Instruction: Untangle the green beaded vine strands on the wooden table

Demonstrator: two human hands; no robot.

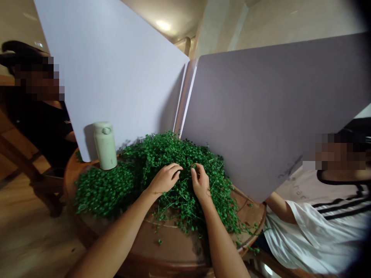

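A large heap of leafy green stems [174,148] with small round leaves covers much of the round wooden table. My left hand [165,179] is over the middle of the heap, its fingers curled towards the thumb; whatever is at the fingertips is too small to make out. Close by on the right, my right hand [201,181] has thumb and forefinger pinched together, with a bit of green sprig showing at the tips. The two hands are a short gap apart. Left of them lies a denser pile of green leaves [104,189].
Behind the pale green bottle [106,148] stands a white panel [116,77]; a greyer panel [249,116] stands at the right. A person in black sits at the left, another in a white shirt at the right. Loose sprigs lie near the table's edge [174,266].
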